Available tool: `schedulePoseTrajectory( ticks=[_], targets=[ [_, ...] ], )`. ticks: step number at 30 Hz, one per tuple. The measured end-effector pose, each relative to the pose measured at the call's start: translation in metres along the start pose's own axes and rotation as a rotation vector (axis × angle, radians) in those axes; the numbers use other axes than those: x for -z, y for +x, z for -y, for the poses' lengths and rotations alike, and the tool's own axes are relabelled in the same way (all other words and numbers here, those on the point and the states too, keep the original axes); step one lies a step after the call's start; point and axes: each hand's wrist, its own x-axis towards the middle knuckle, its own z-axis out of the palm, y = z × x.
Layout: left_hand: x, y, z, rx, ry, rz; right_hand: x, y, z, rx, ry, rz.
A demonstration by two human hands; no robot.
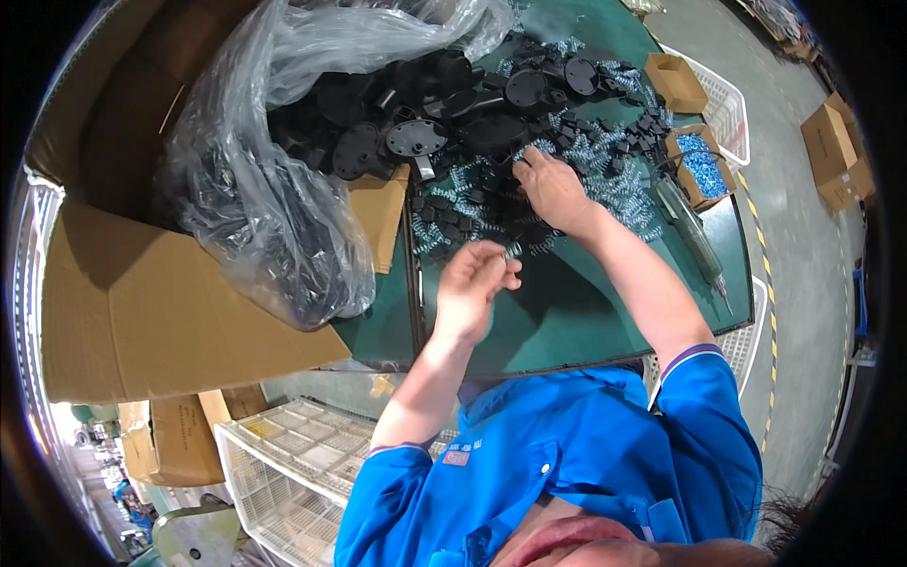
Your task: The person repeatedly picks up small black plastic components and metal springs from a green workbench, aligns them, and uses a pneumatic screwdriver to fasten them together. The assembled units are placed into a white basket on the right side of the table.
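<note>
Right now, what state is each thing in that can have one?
Left hand: closed on a small silvery coil spring
Right hand: at the loose metal springs, grip unclear
Large brown cardboard carton: open
Clear plastic bag: crumpled
Small brown cardboard box of blue pieces: open, well filled
Long green power screwdriver: lying unheld

The left grip [478,276] is curled and pinching; the right grip [552,189] reaches farther forward.

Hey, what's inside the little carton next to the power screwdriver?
The carton beside the screwdriver holds a heap of small blue pieces, too small to identify for certain. The carton's bottom, and anything lower in the heap, can't be seen.
</note>
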Motion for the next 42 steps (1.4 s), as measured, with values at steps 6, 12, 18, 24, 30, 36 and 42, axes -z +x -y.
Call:
schedulePoseTrajectory(
  ticks=[6, 12, 18, 24, 30, 36, 42],
  targets=[
    [-0.017, 0.016, 0.011, 0.037, -0.064, -0.009, 0.051, -0.06, -0.005, -0.211, 0.673, -0.43],
    [-0.044, 0.017, 0.028, 0.052, -0.059, 0.111, 0.073, -0.148, -0.009, -0.168, 0.839, -0.375],
    [-0.071, 0.015, 0.034, -0.058, 0.199, 0.155, 0.082, -0.157, 0.0, 0.007, 0.681, -0.395],
    [-0.08, 0.013, 0.043, -0.069, 0.407, 0.227, 0.088, -0.159, -0.002, 0.099, 0.488, -0.363],
    [-0.075, 0.017, 0.065, 0.362, -0.532, 0.453, 0.1, -0.167, -0.01, -0.015, 0.721, -0.218],
    [-0.062, 0.015, 0.06, 0.376, -0.478, 0.503, 0.099, -0.173, -0.025, -0.212, 0.824, -0.106],
    [-0.044, 0.01, 0.05, 0.267, -0.424, 0.443, 0.101, -0.152, -0.002, -0.132, 1.045, -0.159]
  ],
)
